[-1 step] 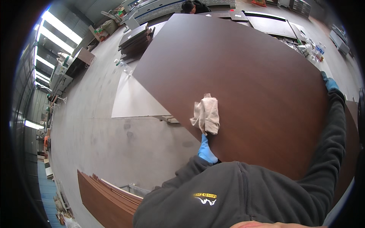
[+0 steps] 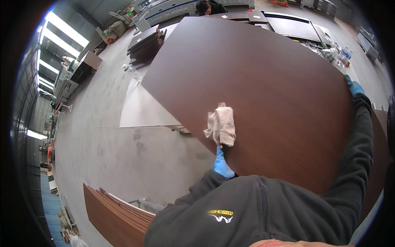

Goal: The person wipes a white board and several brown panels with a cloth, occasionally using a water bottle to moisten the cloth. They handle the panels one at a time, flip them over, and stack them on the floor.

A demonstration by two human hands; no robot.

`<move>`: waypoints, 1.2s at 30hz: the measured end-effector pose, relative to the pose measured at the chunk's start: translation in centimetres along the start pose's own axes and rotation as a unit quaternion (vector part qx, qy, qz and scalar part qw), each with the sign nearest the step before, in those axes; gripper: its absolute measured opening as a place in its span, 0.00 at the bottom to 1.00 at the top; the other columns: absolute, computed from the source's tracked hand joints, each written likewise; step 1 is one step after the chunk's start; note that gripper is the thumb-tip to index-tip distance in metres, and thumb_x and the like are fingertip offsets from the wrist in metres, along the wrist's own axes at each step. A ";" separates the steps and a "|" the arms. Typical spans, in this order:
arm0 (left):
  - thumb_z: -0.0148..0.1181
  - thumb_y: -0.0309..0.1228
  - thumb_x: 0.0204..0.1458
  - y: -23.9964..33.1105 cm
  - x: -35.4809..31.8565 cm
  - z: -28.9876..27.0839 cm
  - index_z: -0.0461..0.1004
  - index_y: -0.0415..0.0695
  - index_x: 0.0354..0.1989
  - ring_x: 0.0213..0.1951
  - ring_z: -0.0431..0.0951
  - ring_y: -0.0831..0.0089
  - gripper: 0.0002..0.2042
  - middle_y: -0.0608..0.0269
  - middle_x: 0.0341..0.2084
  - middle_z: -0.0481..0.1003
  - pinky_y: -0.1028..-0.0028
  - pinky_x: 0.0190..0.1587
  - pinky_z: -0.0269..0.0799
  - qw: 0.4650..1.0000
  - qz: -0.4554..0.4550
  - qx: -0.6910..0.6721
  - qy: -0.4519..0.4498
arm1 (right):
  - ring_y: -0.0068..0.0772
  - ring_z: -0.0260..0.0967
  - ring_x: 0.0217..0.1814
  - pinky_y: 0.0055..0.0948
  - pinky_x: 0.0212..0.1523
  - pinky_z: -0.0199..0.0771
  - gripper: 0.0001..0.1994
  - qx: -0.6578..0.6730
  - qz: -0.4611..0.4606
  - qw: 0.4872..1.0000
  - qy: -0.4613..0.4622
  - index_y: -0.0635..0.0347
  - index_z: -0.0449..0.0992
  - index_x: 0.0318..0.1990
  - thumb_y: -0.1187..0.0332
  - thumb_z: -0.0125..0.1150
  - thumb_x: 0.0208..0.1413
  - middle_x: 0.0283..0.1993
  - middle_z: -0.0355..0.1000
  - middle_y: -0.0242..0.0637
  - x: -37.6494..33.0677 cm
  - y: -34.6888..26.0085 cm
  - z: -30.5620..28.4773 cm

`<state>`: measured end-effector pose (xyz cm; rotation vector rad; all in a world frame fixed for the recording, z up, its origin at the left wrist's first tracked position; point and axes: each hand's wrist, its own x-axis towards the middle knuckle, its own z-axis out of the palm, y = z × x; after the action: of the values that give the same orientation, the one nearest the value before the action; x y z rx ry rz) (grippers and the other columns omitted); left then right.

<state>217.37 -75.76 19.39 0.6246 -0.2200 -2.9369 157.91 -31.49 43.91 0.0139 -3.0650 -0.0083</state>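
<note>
A large flat dark brown panel [image 2: 267, 90] lies in front of me, above a white board. My left hand [image 2: 222, 164], in a blue glove, grips its near left edge; the thumb is on top and the fingers are hidden underneath. At the far right edge my right hand [image 2: 354, 87], also blue-gloved, is closed on the panel with its arm stretched out. On the panel rests a crumpled beige cloth [image 2: 222, 126], its lower end just by my left thumb.
The white board [image 2: 144, 107] shows at left, with a clear plastic bottle [image 2: 132, 72] on it. Dark boards [image 2: 144, 43] are stacked beyond. Brown panels [image 2: 115, 218] stand at lower left. More bottles [image 2: 345, 54] are at far right. Another person [image 2: 210, 7] is at the far side.
The brown panel has shifted slightly to the left, carrying the cloth with it. Both my hands have moved along with it, still gripping its edges.
</note>
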 end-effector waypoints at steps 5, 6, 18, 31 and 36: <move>0.39 0.72 0.63 -1.3 2.3 0.4 0.61 0.47 0.72 0.67 0.66 0.58 0.43 0.58 0.67 0.68 0.55 0.72 0.60 0.999 -0.015 0.003 0.051 | 0.58 0.62 0.76 0.46 0.74 0.58 0.46 0.047 -0.053 0.997 -0.004 0.60 0.74 0.67 0.26 0.38 0.64 0.70 0.69 0.59 5.0 -9.4 1.5; 0.43 0.71 0.62 -1.5 2.3 -0.1 0.59 0.50 0.75 0.71 0.61 0.57 0.43 0.60 0.71 0.63 0.53 0.74 0.56 1.000 -0.008 0.016 0.014 | 0.58 0.62 0.76 0.45 0.74 0.58 0.46 0.016 -0.047 0.998 0.030 0.61 0.74 0.67 0.26 0.38 0.64 0.70 0.69 0.58 4.9 -11.2 1.8; 0.43 0.67 0.64 -7.3 2.0 -2.1 0.58 0.51 0.75 0.73 0.60 0.57 0.40 0.61 0.73 0.62 0.53 0.75 0.55 0.984 0.096 0.043 0.143 | 0.51 0.63 0.76 0.44 0.77 0.58 0.46 -0.027 -0.153 0.984 -0.084 0.54 0.75 0.68 0.24 0.37 0.62 0.73 0.67 0.51 10.7 -24.1 7.9; 0.43 0.67 0.65 -12.8 4.3 -2.3 0.59 0.51 0.75 0.72 0.61 0.57 0.39 0.61 0.72 0.62 0.53 0.74 0.56 0.962 0.100 0.030 0.252 | 0.53 0.73 0.67 0.44 0.70 0.66 0.46 -0.012 -0.217 0.970 -0.107 0.59 0.83 0.57 0.25 0.36 0.62 0.60 0.77 0.54 14.7 -27.5 15.5; 0.43 0.67 0.65 -13.0 5.1 -2.6 0.59 0.51 0.75 0.72 0.61 0.57 0.39 0.61 0.72 0.62 0.53 0.74 0.56 0.957 0.086 0.040 0.275 | 0.54 0.73 0.66 0.45 0.69 0.66 0.44 -0.022 -0.204 0.967 -0.150 0.60 0.83 0.57 0.27 0.37 0.64 0.61 0.77 0.54 14.9 -28.1 16.4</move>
<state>212.60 -64.15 12.83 1.3216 -0.3105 -2.4774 142.02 -59.68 28.53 0.7028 -3.2920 -0.1112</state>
